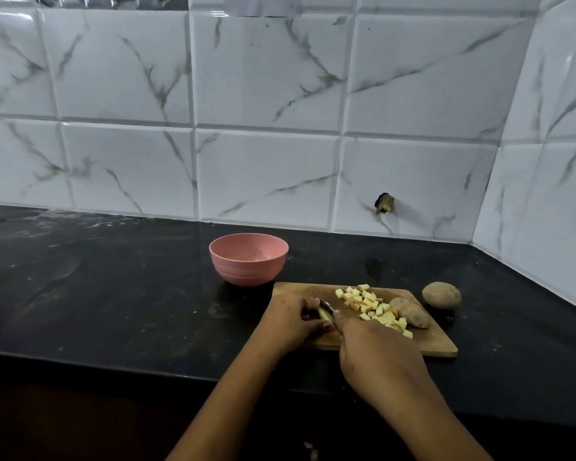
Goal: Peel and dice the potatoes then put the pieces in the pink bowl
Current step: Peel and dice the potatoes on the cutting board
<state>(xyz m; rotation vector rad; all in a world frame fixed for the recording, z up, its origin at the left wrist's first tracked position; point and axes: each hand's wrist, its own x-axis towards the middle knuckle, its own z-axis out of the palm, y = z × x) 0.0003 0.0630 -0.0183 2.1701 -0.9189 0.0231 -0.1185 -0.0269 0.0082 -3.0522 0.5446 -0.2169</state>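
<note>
On the wooden cutting board (436, 341) my left hand (293, 321) presses down on a pale strip of peeled potato (323, 315). My right hand (376, 354) grips a knife (331, 314) whose blade lies against that strip; the handle is hidden in my fist. A pile of several yellow potato cubes (369, 304) covers the board's middle. An unpeeled potato (411, 312) rests on the board's right part. Another unpeeled potato (441, 294) sits on the counter just right of the board. The pink bowl (248, 263) stands behind the board's left corner and looks empty.
The black stone counter (113, 294) stretches left, with its front edge near my forearms. A white marble-tiled wall (266, 128) rises behind and wraps around on the right. A small broken hole (384, 203) marks the wall low down.
</note>
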